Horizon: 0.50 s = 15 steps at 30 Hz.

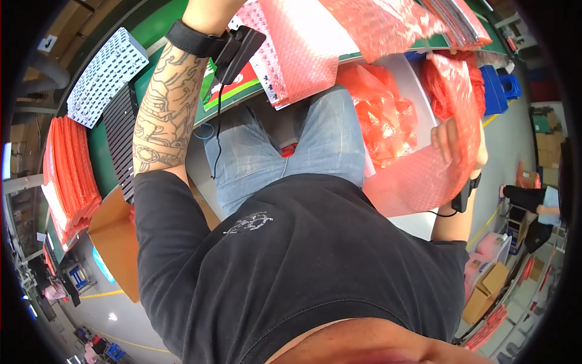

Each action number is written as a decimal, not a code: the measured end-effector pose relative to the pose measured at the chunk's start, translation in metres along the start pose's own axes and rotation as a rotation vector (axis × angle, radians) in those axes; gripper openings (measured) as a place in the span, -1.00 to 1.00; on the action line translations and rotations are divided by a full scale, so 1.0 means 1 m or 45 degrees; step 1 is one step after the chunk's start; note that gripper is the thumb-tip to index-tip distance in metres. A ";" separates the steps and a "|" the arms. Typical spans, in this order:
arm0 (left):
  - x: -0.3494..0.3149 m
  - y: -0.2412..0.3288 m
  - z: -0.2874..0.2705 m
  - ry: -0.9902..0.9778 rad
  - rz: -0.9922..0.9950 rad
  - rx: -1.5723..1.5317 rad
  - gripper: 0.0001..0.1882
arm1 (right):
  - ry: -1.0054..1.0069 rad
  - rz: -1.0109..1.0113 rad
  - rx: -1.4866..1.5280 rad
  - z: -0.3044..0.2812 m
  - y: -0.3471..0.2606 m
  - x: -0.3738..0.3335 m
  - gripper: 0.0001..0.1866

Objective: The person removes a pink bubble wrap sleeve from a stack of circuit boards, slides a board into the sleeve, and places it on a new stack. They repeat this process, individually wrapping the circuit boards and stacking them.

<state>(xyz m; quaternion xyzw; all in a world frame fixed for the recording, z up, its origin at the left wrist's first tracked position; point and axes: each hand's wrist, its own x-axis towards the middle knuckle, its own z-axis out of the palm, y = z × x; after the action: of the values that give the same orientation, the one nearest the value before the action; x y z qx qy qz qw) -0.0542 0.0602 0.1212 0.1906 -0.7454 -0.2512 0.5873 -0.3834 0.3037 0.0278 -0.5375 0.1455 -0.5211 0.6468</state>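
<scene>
At the upper edge my left hand point(213, 13) reaches over the green bench; its fingers lie outside the picture. Near it is a white panel with dark holes point(270, 73), partly covered by a pinkish-red bubble-wrap bag point(310, 67). My right hand point(450, 142), raised on the right, grips a sheet-like red bubble-wrap bag point(418, 185), its fingers partly seen through the film. That bag hangs beside my lap and curves up past the wrist. Another piece of red bubble wrap point(379, 27) lies across the bench top.
A white box point(418, 79) holds crumpled red plastic film point(382, 115). Stacked hole-patterned panels point(109, 76), a black slotted rack point(121, 136) and piled red bubble-wrap bags point(70, 176) stand left. A cardboard box point(115, 236) is below them; blue bins point(497, 91) stand right.
</scene>
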 end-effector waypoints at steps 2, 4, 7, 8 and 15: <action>0.005 -0.012 -0.009 0.008 -0.024 -0.022 -0.91 | -0.085 -0.082 0.072 -0.001 -0.014 0.013 -0.34; 0.011 -0.044 -0.013 -0.011 -0.268 -0.811 -0.90 | 0.135 -0.132 -0.007 0.016 -0.033 0.025 -0.33; 0.015 -0.077 -0.025 0.032 -0.235 -0.322 -0.85 | 0.511 -0.220 -0.130 0.025 -0.037 0.055 -0.33; 0.012 -0.095 -0.025 0.116 -0.118 0.514 -0.80 | 0.446 -0.161 -0.137 0.019 -0.031 0.062 -0.31; 0.014 -0.164 -0.052 0.227 -0.332 0.188 -0.79 | 0.396 0.350 -0.138 -0.022 -0.003 0.096 -0.17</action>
<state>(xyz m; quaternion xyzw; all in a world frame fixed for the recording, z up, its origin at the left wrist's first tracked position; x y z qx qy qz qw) -0.0092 -0.0870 0.0434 0.3496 -0.6759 -0.2519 0.5979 -0.3620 0.2118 0.0580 -0.4596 0.3433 -0.4959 0.6519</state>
